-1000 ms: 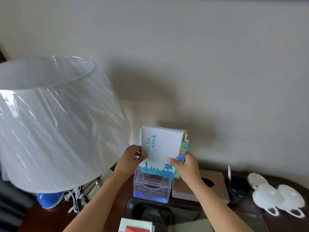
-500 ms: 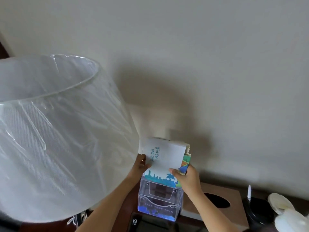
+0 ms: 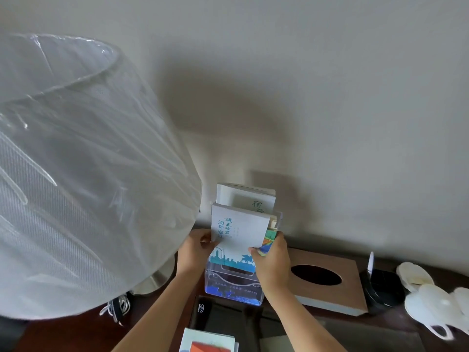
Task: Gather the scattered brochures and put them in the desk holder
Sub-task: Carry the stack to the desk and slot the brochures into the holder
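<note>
Brochures (image 3: 238, 228) in holder (image 3: 232, 282), beside tissue box (image 3: 352, 293)

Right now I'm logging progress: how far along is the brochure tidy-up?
Done: a rear brochure already stands in the holder's back slot. In hand: the left hand and right hand grip a white brochure, partly in the front slot, with a colourful brochure beside it. Left: a loose brochure lies on the desk at the bottom edge.

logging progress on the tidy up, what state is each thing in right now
front brochures, upright, lower end in holder
left hand, grips their left edge
right hand, pinches their right edge
rear brochure, standing in holder behind them
holder, upright on desk
loose brochure, flat on desk, not gathered
lampshade, plastic-wrapped
</note>
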